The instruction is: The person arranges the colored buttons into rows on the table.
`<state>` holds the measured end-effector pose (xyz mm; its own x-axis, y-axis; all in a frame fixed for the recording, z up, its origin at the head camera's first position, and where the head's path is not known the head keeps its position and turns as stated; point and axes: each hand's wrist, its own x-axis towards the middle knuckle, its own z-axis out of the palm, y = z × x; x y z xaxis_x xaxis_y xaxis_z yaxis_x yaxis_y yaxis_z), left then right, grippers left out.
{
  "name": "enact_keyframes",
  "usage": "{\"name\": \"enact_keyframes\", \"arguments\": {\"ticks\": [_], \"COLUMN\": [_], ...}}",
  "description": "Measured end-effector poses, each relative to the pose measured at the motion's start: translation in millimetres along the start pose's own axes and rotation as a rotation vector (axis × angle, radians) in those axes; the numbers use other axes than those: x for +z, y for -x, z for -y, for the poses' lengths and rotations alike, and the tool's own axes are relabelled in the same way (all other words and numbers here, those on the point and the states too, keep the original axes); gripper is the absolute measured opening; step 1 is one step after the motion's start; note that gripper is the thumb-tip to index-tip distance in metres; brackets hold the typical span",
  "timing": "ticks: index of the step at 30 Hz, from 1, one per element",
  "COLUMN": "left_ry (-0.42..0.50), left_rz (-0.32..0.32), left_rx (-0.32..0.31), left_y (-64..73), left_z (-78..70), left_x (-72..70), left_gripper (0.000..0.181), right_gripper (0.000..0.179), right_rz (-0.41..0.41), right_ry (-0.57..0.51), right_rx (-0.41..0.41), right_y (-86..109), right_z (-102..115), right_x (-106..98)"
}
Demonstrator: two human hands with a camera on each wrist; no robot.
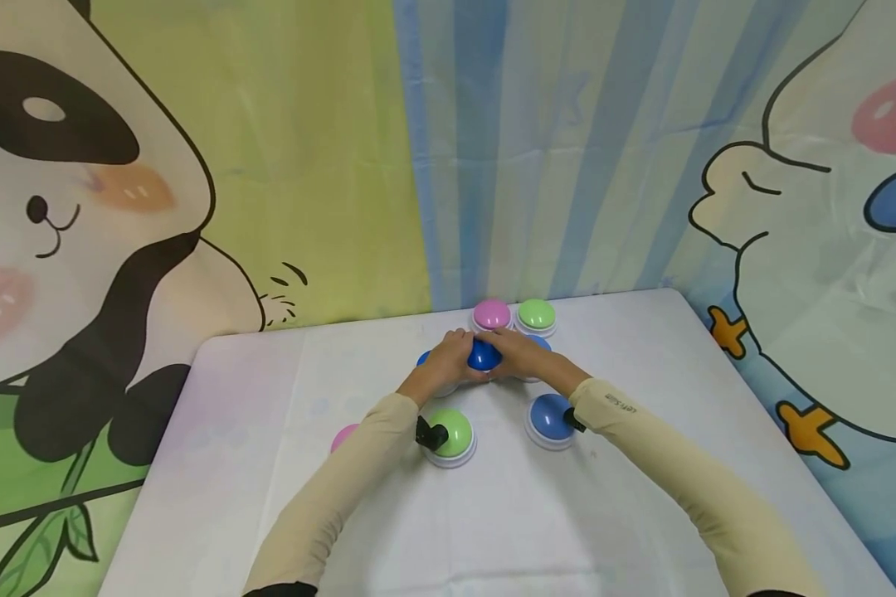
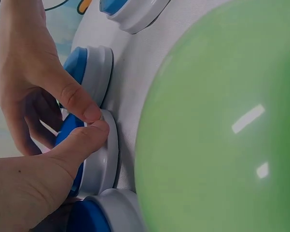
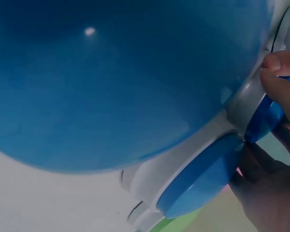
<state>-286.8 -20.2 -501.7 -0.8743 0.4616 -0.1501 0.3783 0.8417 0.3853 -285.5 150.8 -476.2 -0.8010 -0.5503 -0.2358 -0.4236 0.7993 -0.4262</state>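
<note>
A dark blue dome-topped push button (image 1: 484, 355) with a white base (image 2: 102, 162) is between my two hands. My left hand (image 1: 448, 362) holds its left side and my right hand (image 1: 524, 355) holds its right side. The two thumbs meet at the near side of the base, while the other fingers curve round the far side, partly hidden. Close beside my right hand is a lighter blue button (image 3: 202, 174). Another blue button (image 1: 423, 357) is mostly covered by my left hand. Whether the held button touches the table cannot be told.
Behind the hands stand a pink button (image 1: 491, 313) and a green button (image 1: 536, 313). Nearer are a green button (image 1: 459, 431), a blue button (image 1: 548, 416) and a half-hidden pink button (image 1: 343, 435). A printed curtain (image 1: 328, 166) borders the white table (image 1: 508, 531).
</note>
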Motion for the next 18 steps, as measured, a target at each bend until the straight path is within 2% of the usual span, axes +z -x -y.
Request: {"name": "enact_keyframes", "arguments": {"ticks": [9, 18], "left_ry": [0.029, 0.066], "left_rz": [-0.007, -0.029], "left_rx": [0.019, 0.046], "left_y": [-1.0, -1.3], "left_z": [1.0, -3.6], "left_x": [-2.0, -11.7], "left_gripper": [0.085, 0.08], "right_gripper": [0.081, 0.076], "right_rz": [-0.017, -0.031], "right_ry": [0.006, 0.031], "right_rx": [-0.019, -0.099], "right_y": [-2.9, -2.5], "right_z": [-4, -3], "right_x": [2, -5]}}
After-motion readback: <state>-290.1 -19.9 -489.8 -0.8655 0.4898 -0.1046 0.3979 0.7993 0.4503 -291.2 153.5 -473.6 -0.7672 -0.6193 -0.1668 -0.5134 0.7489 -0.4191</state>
